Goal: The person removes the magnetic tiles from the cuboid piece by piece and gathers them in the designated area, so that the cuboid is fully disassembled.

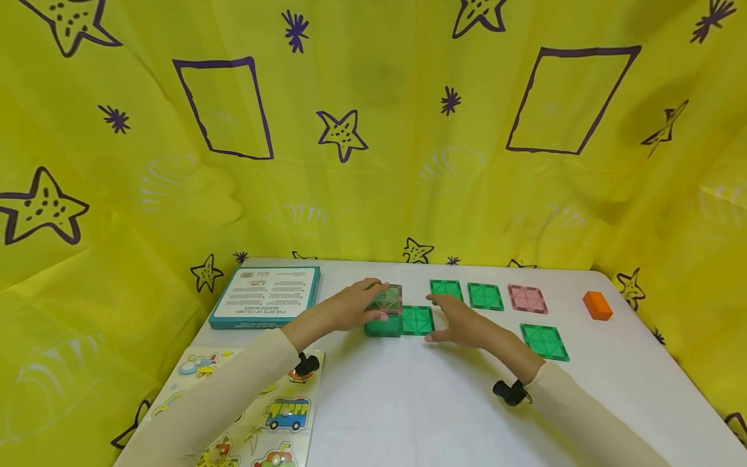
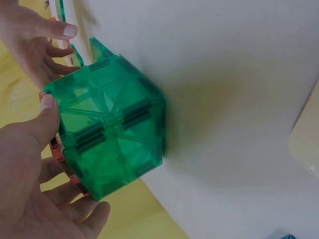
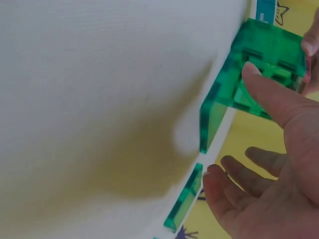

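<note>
A green box of magnetic tiles (image 1: 382,325) with a pink tile on top stands on the table. My left hand (image 1: 350,306) holds it by the top, and in the left wrist view the thumb lies at an upper corner of the box (image 2: 112,119), fingers along the pink tile's edge. Against the box's right side lies a green tile (image 1: 418,320). My right hand (image 1: 461,322) is just right of that tile, fingers spread and holding nothing. The right wrist view shows the right hand (image 3: 279,169) beside the box (image 3: 266,42), its thumb overlapping it in view.
Behind and right of my right hand are green tiles (image 1: 486,296), (image 1: 545,342), a pink tile (image 1: 528,299) and an orange block (image 1: 598,305). At the left are a teal-edged box (image 1: 265,295) and a picture puzzle board (image 1: 312,415). A yellow curtain (image 1: 373,207) hangs behind.
</note>
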The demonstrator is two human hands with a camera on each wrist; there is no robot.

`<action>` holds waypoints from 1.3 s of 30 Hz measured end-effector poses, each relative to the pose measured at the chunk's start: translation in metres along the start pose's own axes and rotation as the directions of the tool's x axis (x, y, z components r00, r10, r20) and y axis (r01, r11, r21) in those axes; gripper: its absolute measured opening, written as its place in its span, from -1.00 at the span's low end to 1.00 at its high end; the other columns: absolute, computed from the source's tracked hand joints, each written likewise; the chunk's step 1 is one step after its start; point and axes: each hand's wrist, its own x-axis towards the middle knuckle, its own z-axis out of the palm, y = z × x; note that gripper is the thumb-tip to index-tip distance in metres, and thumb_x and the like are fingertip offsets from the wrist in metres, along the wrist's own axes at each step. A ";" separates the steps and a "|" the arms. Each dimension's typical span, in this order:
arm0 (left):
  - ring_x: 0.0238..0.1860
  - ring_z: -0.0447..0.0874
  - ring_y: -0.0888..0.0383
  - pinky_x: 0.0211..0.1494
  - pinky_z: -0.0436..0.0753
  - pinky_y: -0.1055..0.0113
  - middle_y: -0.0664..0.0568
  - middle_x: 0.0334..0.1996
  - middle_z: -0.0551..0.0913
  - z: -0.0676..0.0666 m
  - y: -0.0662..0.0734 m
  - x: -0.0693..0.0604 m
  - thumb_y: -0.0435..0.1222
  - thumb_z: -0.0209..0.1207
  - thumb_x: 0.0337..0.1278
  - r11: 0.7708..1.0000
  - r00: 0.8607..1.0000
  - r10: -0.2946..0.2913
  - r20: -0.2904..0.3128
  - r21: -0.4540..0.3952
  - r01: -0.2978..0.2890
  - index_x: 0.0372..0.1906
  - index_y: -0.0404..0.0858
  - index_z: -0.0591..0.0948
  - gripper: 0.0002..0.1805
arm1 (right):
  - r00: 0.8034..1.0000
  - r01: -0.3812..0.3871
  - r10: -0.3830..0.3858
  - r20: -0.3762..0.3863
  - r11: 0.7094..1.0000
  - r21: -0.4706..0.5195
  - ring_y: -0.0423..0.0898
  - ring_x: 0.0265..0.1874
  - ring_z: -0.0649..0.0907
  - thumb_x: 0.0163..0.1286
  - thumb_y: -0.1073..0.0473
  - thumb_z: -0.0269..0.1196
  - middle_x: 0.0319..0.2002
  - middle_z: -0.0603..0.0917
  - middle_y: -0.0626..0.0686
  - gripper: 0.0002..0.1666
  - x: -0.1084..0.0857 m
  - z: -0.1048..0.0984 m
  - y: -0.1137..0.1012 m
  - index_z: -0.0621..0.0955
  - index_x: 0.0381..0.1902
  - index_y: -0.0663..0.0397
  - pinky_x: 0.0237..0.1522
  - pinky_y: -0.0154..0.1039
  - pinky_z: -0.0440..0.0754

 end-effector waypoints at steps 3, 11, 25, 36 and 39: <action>0.63 0.18 -0.21 0.63 0.28 -0.15 -0.21 0.64 0.17 0.000 0.002 0.001 0.07 0.14 0.54 1.000 1.000 0.000 0.006 0.003 0.000 0.70 -0.19 0.15 -0.15 | 1.000 0.014 -0.014 0.021 1.000 -0.022 0.39 0.50 0.35 0.30 -0.06 0.57 0.51 0.35 0.42 0.11 0.009 0.005 -0.004 0.29 0.57 0.34 0.48 0.36 0.35; 0.62 0.20 -0.21 0.62 0.30 -0.14 -0.23 0.63 0.19 0.001 0.003 0.001 0.05 0.14 0.56 1.000 1.000 0.003 0.000 0.003 -0.003 0.69 -0.21 0.16 -0.17 | 0.999 -0.009 0.012 0.049 0.998 -0.058 0.35 0.47 0.38 0.31 -0.02 0.56 0.48 0.39 0.39 0.04 0.017 0.017 -0.004 0.34 0.55 0.29 0.47 0.34 0.38; 0.62 0.20 -0.22 0.62 0.28 -0.17 -0.23 0.63 0.19 -0.002 0.006 -0.002 0.03 0.15 0.56 1.000 1.000 0.005 0.002 0.013 -0.005 0.69 -0.22 0.17 -0.17 | 0.999 0.033 -0.030 0.037 0.997 -0.072 0.31 0.38 0.44 0.33 -0.02 0.54 0.40 0.44 0.37 0.00 0.021 0.019 -0.001 0.36 0.57 0.21 0.38 0.33 0.47; 0.58 0.26 -0.26 0.59 0.34 -0.18 -0.28 0.59 0.24 -0.003 0.004 -0.002 0.01 0.17 0.55 0.999 0.999 0.037 -0.016 0.015 -0.037 0.67 -0.27 0.20 -0.19 | 1.000 0.023 -0.024 -0.008 0.996 -0.090 0.26 0.22 0.48 0.29 -0.09 0.57 0.27 0.47 0.36 0.14 0.018 0.021 0.001 0.28 0.62 0.23 0.27 0.29 0.55; 0.59 0.24 -0.26 0.59 0.33 -0.17 -0.28 0.60 0.22 -0.003 0.004 -0.002 0.01 0.17 0.55 0.999 0.999 0.033 -0.011 0.005 -0.033 0.68 -0.25 0.19 -0.18 | 1.000 0.021 -0.022 -0.017 0.996 -0.091 0.23 0.19 0.47 0.27 -0.10 0.58 0.25 0.47 0.36 0.15 0.017 0.021 -0.001 0.29 0.60 0.27 0.25 0.27 0.56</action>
